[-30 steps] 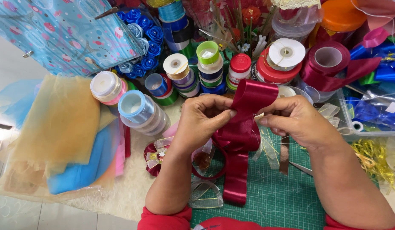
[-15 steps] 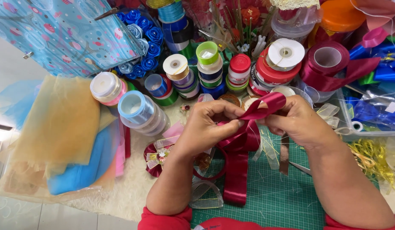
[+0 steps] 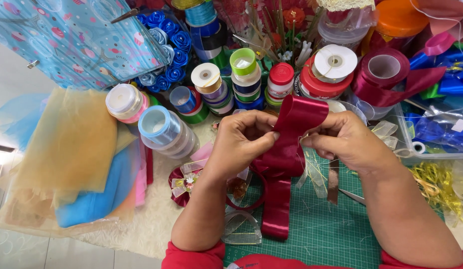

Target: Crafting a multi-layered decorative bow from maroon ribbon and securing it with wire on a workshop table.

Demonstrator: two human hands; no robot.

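left hand (image 3: 241,142) – pinching red satin ribbon (image 3: 286,149) | right hand (image 3: 348,142) – pinching same loop | ribbon between both hands, tail running toward body over green cutting mat (image 3: 331,229)

Head camera looks steeply down, close over hands (single view).

The left hand (image 3: 244,142) and right hand (image 3: 348,139) hide where they pinch the ribbon (image 3: 286,159), the bag (image 3: 67,40) is cut off at 11 o'clock, and both elbows leave the frame at 6 o'clock.
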